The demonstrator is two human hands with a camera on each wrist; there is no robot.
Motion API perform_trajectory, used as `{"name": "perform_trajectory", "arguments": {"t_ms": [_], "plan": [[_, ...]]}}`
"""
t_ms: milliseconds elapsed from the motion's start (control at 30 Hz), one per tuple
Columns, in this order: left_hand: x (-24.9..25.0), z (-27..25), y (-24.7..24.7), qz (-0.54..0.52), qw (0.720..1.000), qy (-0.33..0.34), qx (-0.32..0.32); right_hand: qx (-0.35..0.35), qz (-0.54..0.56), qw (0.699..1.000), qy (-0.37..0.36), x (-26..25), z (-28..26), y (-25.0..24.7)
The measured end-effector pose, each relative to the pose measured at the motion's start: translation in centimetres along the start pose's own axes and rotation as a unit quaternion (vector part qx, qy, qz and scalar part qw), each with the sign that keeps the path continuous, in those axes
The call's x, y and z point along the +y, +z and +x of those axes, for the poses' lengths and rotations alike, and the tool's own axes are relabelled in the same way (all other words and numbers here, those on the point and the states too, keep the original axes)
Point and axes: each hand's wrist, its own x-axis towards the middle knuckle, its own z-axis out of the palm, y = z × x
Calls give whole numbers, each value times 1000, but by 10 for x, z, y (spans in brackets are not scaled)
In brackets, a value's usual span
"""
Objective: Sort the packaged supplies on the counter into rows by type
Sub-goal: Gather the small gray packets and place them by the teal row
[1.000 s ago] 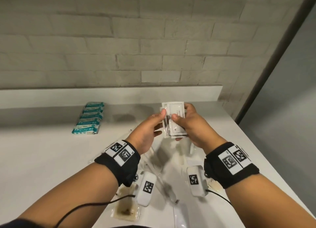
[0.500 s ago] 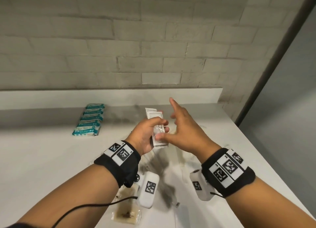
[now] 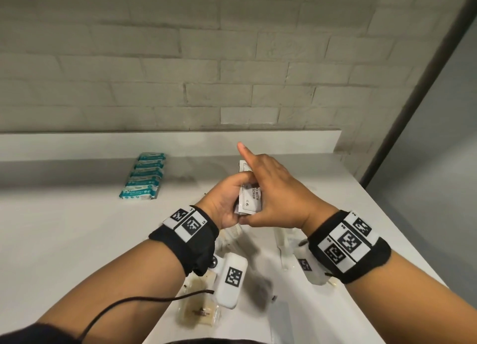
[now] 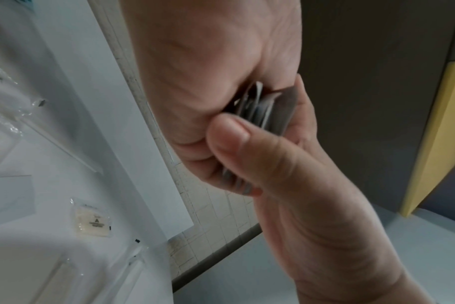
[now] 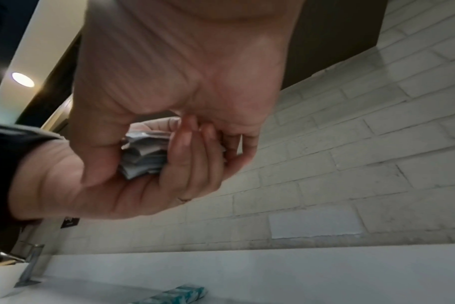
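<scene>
A stack of white printed sachets (image 3: 249,200) is held upright above the counter. My left hand (image 3: 227,196) grips it from the left, fingers curled round it. From the right, my right hand (image 3: 276,191) closes over the stack, thumb pressed against its near end and index finger pointing straight up past its top. The left wrist view shows the stack's edges (image 4: 260,107) fanned between both hands. The right wrist view shows the stack (image 5: 143,154) in the left hand's (image 5: 91,195) curl. A row of teal packs (image 3: 143,175) lies at the back left.
Below my wrists lie a soap packet (image 3: 200,310), clear-wrapped long items (image 3: 284,245), a packaged comb (image 3: 232,234) and a flat white sachet (image 3: 280,318). The white counter (image 3: 64,227) ends at an edge on the right. A raised ledge (image 3: 154,142) runs along the brick wall. A tap (image 5: 31,261) stands far left.
The stack shifted left into my left hand. My right hand let go and spread its fingers, then came back over the stack with its thumb at the near end.
</scene>
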Motion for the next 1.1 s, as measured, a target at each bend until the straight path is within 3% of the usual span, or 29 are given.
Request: {"name": "perform_trajectory", "arguments": {"t_ms": [167, 233, 300, 367, 500, 600, 733, 833, 967, 1033, 1100], "plan": [[-1, -2, 3, 17, 999, 4, 28, 10, -32, 999, 13, -1, 2, 7], [0, -4, 3, -15, 999, 34, 38, -8, 77, 996, 49, 1, 1, 6], [2, -2, -3, -61, 992, 93, 55, -10, 250, 963, 96, 4, 2, 2], [6, -1, -9, -102, 984, 135, 63, -6, 350, 926, 142, 6, 5, 1], [6, -2, -16, -128, 974, 177, 62, -71, 454, 861, 220, 3, 22, 13], [1, -2, -24, -130, 970, 191, 74, -74, 546, 799, 239, -2, 36, 28], [-9, -1, -55, -103, 973, 161, 132, -115, 584, 757, 268, 3, 52, 53], [-12, 0, -86, -46, 975, 101, 191, -169, 555, 755, 307, 11, 65, 70], [-3, 8, -125, 102, 958, 42, 264, -185, 483, 781, 349, 21, 96, 92], [8, 22, -141, 173, 941, 46, 289, -168, 458, 798, 354, 25, 117, 101], [22, 44, -164, 286, 899, 58, 325, -148, 432, 816, 355, 29, 145, 109]]}}
